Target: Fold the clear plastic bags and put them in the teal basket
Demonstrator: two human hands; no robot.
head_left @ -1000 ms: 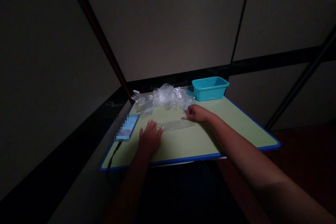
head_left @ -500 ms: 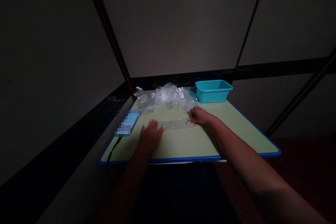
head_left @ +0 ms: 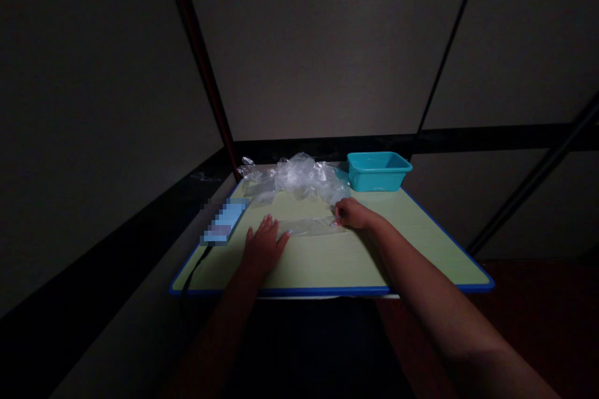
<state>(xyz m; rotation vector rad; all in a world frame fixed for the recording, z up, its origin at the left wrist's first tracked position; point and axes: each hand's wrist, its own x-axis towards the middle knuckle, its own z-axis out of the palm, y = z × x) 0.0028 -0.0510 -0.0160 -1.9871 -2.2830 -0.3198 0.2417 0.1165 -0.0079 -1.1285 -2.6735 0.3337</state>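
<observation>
A clear plastic bag [head_left: 309, 226], folded into a long flat strip, lies across the middle of the table. My left hand [head_left: 264, 246] rests flat on its left end with the fingers spread. At the other end, my right hand [head_left: 350, 214] pinches the edge of the strip between thumb and fingers. Behind them, a loose heap of crumpled clear plastic bags [head_left: 299, 177] lies along the back of the table.
A turquoise plastic basket [head_left: 378, 181] stands at the back right of the pale table [head_left: 327, 268], which has a blue edge. On the left side lies a phone [head_left: 227, 221], its screen blurred, with a dark strap hanging over the edge. Walls close in behind and to the left.
The view has shifted slightly, so the table sits a little lower. Both hands keep nearly the same places on the folded plastic bag.
</observation>
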